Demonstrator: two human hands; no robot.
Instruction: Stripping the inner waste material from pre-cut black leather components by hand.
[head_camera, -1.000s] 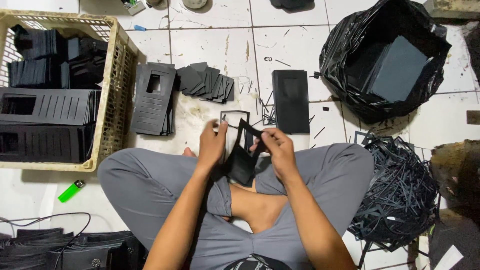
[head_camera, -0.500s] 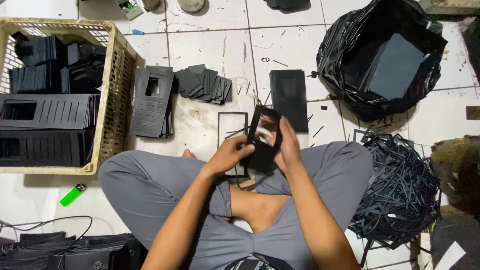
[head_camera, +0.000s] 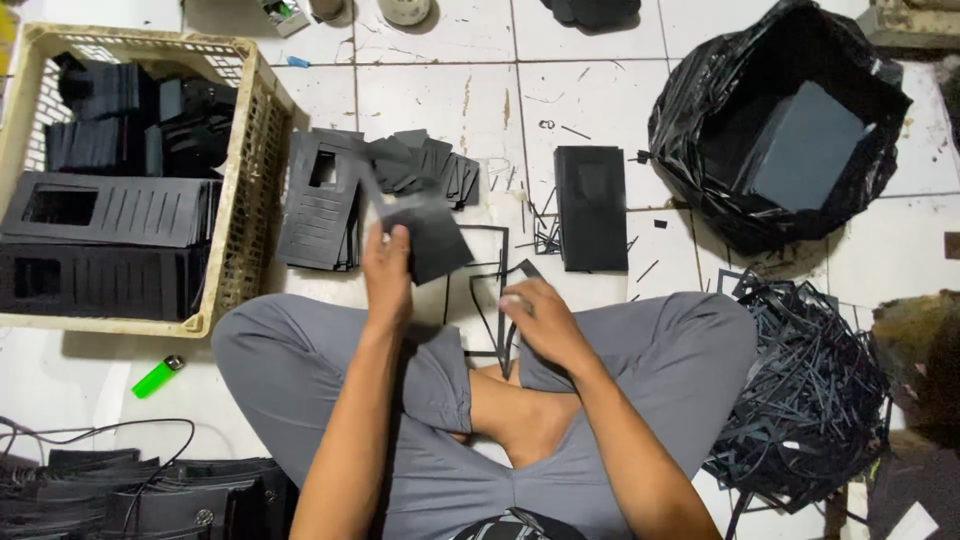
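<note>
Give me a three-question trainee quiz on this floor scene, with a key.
1. True or false: the left hand holds a flat black panel.
2. What does the right hand grip: A) the green lighter, B) a thin black frame strip, C) the black bag?
3. On which side of the person does the woven basket stand?

Key: 1 true; 2 B; 3 the left.

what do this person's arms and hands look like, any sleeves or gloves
Both arms are bare up to the frame edge, with no sleeves showing. The left hand and right hand wear no gloves, and no rings or watch can be seen.
</note>
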